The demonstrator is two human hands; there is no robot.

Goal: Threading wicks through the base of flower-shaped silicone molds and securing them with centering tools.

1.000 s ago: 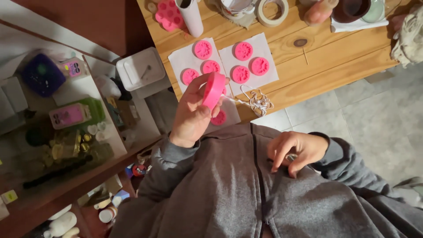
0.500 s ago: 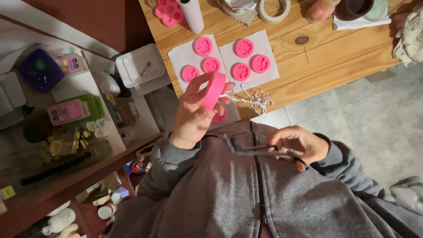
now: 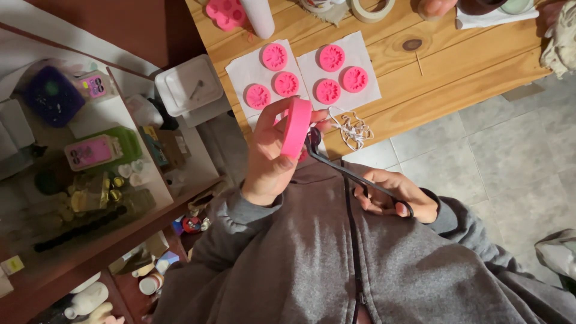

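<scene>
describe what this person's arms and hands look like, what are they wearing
Both hands are bare: the left hand and the right hand show no gloves, and no rings or watch can be made out. Both arms are covered to the wrist by grey sleeves of a soft, heathered sweatshirt with ribbed cuffs. A dark zip runs down its front.

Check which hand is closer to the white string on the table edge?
Left. The left hand, gripping a pink disc, sits just beside the white string; the right hand, holding black scissors, is lower, near the chest.
</scene>
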